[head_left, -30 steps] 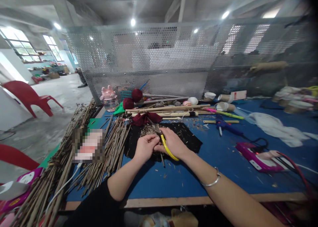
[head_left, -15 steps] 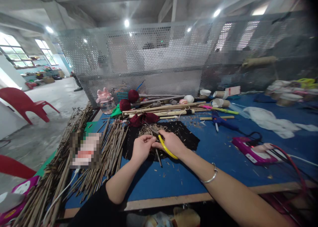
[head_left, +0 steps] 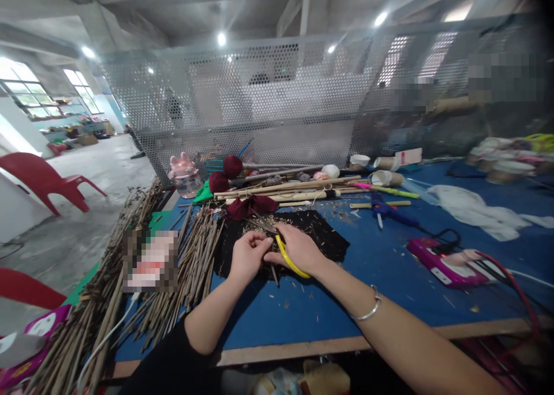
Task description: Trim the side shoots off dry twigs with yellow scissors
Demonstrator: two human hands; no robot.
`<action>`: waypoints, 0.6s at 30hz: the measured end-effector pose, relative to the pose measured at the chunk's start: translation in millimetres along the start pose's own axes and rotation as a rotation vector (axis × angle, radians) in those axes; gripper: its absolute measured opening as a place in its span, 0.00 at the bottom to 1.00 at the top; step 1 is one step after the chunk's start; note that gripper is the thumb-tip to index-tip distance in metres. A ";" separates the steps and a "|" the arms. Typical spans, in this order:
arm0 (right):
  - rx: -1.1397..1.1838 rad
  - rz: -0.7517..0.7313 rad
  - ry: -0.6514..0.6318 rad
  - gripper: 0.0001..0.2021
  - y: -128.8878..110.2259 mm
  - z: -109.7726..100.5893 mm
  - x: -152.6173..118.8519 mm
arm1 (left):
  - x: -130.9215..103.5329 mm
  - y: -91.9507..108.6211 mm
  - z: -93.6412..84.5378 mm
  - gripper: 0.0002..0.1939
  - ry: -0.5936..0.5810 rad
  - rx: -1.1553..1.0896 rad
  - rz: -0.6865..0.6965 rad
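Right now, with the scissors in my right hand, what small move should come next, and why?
I'd probably ease the left hand slightly toward the near table edge before closing the scissors. Its fingertips sit close to the blades, which point away over the chip-strewn black cloth, and whether they pinch anything is hidden.
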State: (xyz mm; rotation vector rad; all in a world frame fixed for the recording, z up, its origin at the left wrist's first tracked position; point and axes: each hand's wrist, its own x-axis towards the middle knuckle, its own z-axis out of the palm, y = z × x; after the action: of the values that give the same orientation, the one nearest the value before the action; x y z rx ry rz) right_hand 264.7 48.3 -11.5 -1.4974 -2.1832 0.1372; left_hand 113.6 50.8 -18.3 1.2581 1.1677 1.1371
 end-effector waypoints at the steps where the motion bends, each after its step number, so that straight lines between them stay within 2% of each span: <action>1: 0.005 -0.005 0.002 0.37 0.3 0.9 0.3 | 0.2 -0.9 0.0 0.15 0.000 0.007 0.014; 8: 0.035 -0.014 0.028 0.35 1.3 5.3 0.6 | -0.1 -1.2 1.3 0.15 -0.009 -0.002 0.038; 18: 0.194 0.030 0.012 0.25 -2.2 0.5 2.4 | -3.9 5.8 2.5 0.19 -0.119 -0.136 -0.053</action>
State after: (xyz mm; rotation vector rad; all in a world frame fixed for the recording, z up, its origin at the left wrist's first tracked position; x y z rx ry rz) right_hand 261.9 49.6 -10.4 -1.4181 -2.0732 0.3385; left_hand 115.9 46.7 -12.5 1.1681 1.0128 1.0696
